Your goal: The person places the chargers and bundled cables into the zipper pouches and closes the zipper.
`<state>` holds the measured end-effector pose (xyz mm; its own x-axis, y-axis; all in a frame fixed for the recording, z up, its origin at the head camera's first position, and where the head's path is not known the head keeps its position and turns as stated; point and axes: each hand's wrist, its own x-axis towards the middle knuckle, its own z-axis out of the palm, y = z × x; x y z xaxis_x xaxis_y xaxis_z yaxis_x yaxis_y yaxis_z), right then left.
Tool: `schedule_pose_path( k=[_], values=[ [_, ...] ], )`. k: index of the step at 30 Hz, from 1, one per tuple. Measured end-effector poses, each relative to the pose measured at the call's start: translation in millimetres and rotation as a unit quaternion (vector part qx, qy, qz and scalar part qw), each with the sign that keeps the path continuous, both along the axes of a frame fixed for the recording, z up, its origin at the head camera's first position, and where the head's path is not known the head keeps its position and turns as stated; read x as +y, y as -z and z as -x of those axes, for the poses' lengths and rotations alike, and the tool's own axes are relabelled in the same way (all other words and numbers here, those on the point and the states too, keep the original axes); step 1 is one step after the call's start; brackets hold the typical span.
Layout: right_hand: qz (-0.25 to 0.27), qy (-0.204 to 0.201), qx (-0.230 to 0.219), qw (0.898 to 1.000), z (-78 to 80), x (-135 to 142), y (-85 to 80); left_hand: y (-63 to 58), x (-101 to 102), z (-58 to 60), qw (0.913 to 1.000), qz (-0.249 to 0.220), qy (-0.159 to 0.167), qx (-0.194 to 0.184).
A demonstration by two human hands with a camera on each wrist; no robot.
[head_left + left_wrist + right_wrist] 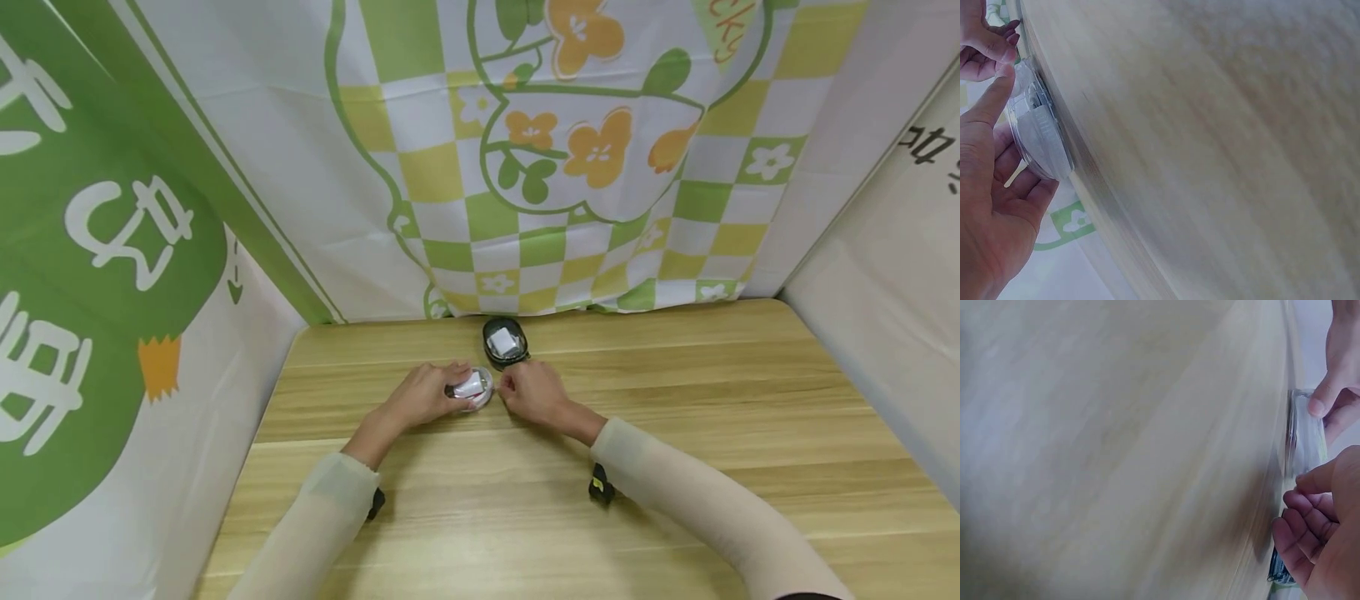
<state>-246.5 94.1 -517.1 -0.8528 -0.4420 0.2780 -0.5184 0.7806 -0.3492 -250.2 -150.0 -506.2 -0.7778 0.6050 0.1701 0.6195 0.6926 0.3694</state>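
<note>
A small clear round case (480,398) with white items inside, one of them a white block (470,385), sits towards the back of the table. My left hand (423,396) grips it from the left, thumb on the near side and fingers on the far side. Close against the case's right edge, my right hand (536,393) has its fingers curled, and thumb and forefinger pinch there. Whatever small part lies between those fingertips is too small to make out. In the left wrist view, the clear case (1041,134) stands between the left thumb and fingers.
Just behind the hands, a black-rimmed case (504,342) with a white block in it lies near the back of the wooden table (480,517). A patterned cloth (555,250) hangs along the table's back edge. Printed fabric walls (247,375) enclose the sides.
</note>
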Motion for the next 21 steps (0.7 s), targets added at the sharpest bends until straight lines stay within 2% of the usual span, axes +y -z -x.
schedule_pose_path(
  k=[9,16,21],
  values=[
    [0.016,0.001,-0.011,1.000,-0.3,1,-0.4,-4.5,0,-0.8,0.9999,0.008,0.004,-0.012],
    [0.027,-0.019,-0.018,0.999,-7.9,3,-0.2,-10.8,0,-5.0,0.9986,0.012,0.014,-0.049],
    [0.034,-0.038,-0.020,0.998,-13.2,3,1.3,-15.8,1,-10.6,0.9984,0.017,0.011,-0.053]
  ],
)
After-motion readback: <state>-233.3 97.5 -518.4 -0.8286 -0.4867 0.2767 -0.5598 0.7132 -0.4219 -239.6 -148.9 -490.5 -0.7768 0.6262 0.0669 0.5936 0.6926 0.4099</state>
